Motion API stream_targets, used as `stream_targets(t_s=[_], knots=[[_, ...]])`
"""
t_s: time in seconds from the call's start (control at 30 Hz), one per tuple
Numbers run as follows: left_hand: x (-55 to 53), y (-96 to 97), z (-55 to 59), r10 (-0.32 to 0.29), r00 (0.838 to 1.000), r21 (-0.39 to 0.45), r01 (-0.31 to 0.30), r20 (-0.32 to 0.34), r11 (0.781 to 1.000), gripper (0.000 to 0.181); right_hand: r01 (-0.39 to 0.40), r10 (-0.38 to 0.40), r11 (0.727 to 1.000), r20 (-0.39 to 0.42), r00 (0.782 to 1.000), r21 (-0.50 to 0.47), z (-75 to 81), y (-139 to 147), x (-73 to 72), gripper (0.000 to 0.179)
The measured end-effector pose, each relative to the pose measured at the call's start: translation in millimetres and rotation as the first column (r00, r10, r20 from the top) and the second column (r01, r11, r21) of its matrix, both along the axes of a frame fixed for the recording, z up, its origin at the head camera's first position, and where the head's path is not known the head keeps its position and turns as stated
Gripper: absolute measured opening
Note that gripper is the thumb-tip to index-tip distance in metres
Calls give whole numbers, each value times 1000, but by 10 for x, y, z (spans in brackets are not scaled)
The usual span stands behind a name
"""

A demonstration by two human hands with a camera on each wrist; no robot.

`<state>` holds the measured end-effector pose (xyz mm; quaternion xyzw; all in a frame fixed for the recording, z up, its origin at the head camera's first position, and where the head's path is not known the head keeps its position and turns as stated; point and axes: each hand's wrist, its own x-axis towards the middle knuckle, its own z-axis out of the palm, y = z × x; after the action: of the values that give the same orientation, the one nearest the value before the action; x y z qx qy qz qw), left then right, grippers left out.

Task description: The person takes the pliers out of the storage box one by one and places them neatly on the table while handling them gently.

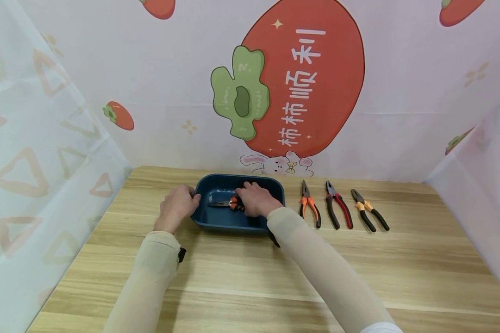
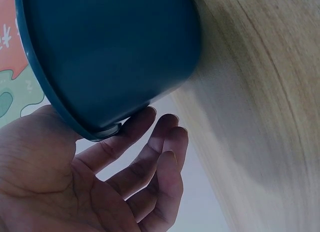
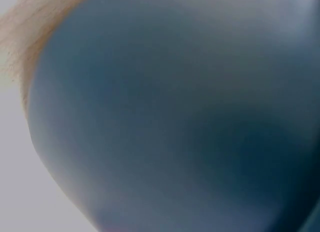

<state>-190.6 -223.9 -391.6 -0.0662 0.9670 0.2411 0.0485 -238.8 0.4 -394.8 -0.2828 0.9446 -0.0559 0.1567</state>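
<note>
A dark blue plastic basin [image 1: 229,226] stands on the wooden table. My left hand [image 1: 177,206] pinches its left rim; in the left wrist view the left hand [image 2: 115,177] has the index finger against the basin's outer wall [image 2: 120,51], the other fingers curled below it. Inside the basin lie long-nose pliers [image 1: 233,203] with orange and black handles, jaws towards the left. My right hand [image 1: 256,200] reaches in from the right, fingers curled over the handles and gripping them; its palm side is hidden. Only the blurred blue basin wall [image 3: 140,101] fills the right wrist view.
Right of the basin, three more pliers lie in a row: orange-and-black long-nose pliers [image 1: 308,202], red-and-black pliers [image 1: 339,203] and yellow-and-black pliers [image 1: 365,206]. A printed cloth [image 1: 171,83] hangs behind and at both sides of the table [image 1: 233,282].
</note>
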Motion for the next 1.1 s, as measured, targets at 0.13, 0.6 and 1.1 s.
stream_targets(t_s=[0.13, 0.6, 1.1], knots=[[-2, 2, -1, 3, 1000, 8, -3, 2, 1000, 40, 6, -6, 1000, 11, 1000, 15, -2, 7, 5, 56], [11, 6, 25, 10, 1000, 7, -10, -7, 1000, 40, 18, -20, 999, 35, 999, 49, 50, 3, 20, 50], [18, 16, 17, 12, 1000, 7, -12, -6, 1000, 40, 20, -20, 1000, 7, 1000, 21, 12, 18, 26, 44]])
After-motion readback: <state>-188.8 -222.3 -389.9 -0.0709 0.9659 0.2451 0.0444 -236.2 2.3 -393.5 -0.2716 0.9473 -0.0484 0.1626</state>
